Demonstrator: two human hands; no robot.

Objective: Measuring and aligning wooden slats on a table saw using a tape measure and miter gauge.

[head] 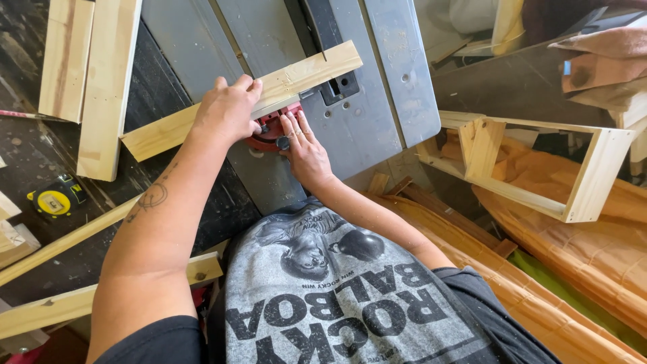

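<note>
From the head camera, a grey table saw (pixel 377 101) fills the upper middle of the frame. A pale wooden board (pixel 296 84) lies slantwise across it, running from the left of centre up toward the upper middle, where the blade slot meets its top edge.

The left hand (pixel 229 108) lies on the board just left of centre, fingers curled over its far edge and pressing it against the red miter gauge (pixel 269 129). The right hand (pixel 304 149) sits just below the board, fingers closed around the black knob of the gauge.

At the upper left, two more boards (pixel 87 67) lie side by side on the dark workbench (pixel 27 155). A yellow tape measure (pixel 55 199) rests at the left edge. A long wooden strip (pixel 67 239) runs slantwise at the lower left. An open wooden frame (pixel 539 162) stands at the right over orange cloth (pixel 586 256).
</note>
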